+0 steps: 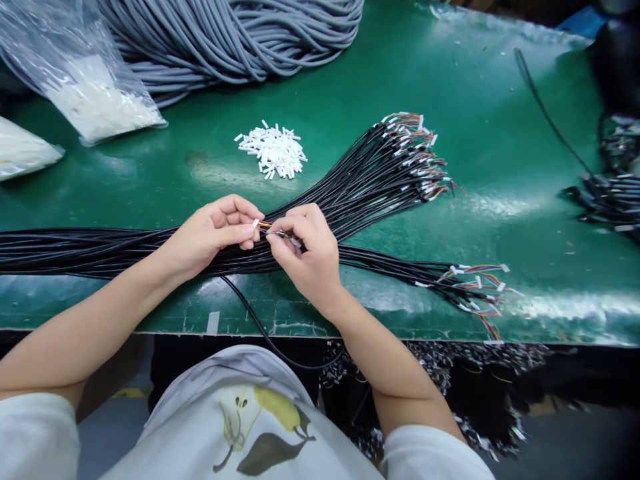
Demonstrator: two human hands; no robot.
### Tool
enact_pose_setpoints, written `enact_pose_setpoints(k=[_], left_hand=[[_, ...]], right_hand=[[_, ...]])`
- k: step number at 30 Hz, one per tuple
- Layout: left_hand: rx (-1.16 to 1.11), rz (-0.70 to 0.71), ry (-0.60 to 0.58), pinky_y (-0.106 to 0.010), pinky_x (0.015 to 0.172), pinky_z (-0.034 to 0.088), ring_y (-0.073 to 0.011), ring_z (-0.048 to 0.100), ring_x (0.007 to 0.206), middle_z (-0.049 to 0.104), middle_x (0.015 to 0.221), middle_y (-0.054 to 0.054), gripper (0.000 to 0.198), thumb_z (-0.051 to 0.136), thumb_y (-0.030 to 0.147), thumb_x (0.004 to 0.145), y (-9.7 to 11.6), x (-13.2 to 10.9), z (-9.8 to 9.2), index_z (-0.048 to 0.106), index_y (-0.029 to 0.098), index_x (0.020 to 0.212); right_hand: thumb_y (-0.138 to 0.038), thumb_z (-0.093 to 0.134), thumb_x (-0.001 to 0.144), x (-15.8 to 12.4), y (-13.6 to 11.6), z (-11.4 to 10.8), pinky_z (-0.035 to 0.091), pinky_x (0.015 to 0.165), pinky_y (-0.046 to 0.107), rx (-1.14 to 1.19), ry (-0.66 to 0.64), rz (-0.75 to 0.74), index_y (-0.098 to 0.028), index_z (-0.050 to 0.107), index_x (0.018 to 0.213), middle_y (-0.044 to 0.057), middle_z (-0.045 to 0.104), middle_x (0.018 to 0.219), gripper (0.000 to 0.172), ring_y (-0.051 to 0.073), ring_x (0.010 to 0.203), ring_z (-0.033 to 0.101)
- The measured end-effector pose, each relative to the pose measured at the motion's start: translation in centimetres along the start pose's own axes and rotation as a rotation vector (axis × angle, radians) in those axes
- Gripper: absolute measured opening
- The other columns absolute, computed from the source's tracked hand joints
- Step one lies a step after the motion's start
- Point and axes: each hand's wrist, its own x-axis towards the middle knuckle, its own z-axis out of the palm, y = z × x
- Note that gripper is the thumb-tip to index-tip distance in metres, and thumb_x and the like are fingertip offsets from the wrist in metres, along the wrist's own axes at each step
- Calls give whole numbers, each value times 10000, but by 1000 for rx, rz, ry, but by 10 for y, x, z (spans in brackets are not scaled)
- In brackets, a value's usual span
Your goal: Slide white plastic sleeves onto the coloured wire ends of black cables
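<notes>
Between finger and thumb, my left hand (220,230) pinches a small white connector (256,223). Thin coloured wires (265,225) run from it to my right hand (307,253), whose fingers are closed on the wires near the cable end. Both hands are just above a thick bundle of black cables (125,250) lying across the table. Its upper branch (370,173) fans out to bare coloured wire ends, and a lower branch (390,260) ends in white connectors (500,287). Past my hands lies a pile of small white connector housings (277,150).
Grey cable coils (240,40) lie at the back, beside a clear bag of white parts (100,100) and another bag (25,150). More black cables (615,200) sit at the right on the green table (500,220). One black cable (255,320) hangs over the front edge.
</notes>
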Motion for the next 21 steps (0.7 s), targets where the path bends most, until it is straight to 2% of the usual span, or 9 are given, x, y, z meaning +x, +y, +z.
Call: enact_pose_setpoints(k=[4, 7, 12, 15, 21], left_hand=[[52, 37, 23, -217, 626, 540, -121, 645, 694, 692, 768, -12, 240, 827, 272, 749, -3, -2, 2, 691, 181, 926], [120, 91, 37, -221, 634, 535, -131, 643, 727, 672, 776, -5, 259, 790, 272, 788, -6, -4, 3, 700, 202, 1021], [172, 122, 70, -228, 665, 540, -127, 626, 753, 682, 855, -24, 171, 771, 274, 800, -8, -4, 2, 721, 190, 940], [185, 118, 69, -235, 689, 549, -124, 627, 751, 686, 868, -22, 184, 772, 293, 807, -8, -4, 2, 722, 188, 949], [331, 222, 64, -248, 745, 552, -123, 636, 764, 680, 908, -13, 271, 777, 303, 797, -7, -11, 7, 686, 204, 1033]], right_hand=[[-196, 626, 928, 1, 1, -4, 498, 733, 286, 139, -35, 61, -197, 691, 960, 22, 639, 916, 72, 141, 851, 580], [-230, 630, 930, 0, 2, -4, 494, 669, 263, 212, -43, 186, -207, 694, 1002, 6, 632, 900, 100, 109, 735, 555], [-282, 658, 910, -1, 3, -1, 479, 570, 214, 379, -50, 299, -191, 645, 962, -5, 620, 940, 105, 57, 622, 544], [-252, 616, 923, 1, 1, -2, 460, 562, 212, 363, -41, 264, -179, 638, 903, -3, 612, 914, 78, 56, 627, 541], [-121, 598, 863, 1, -3, -2, 422, 614, 247, 25, 16, 69, -187, 621, 776, -6, 550, 777, 111, 108, 711, 483]])
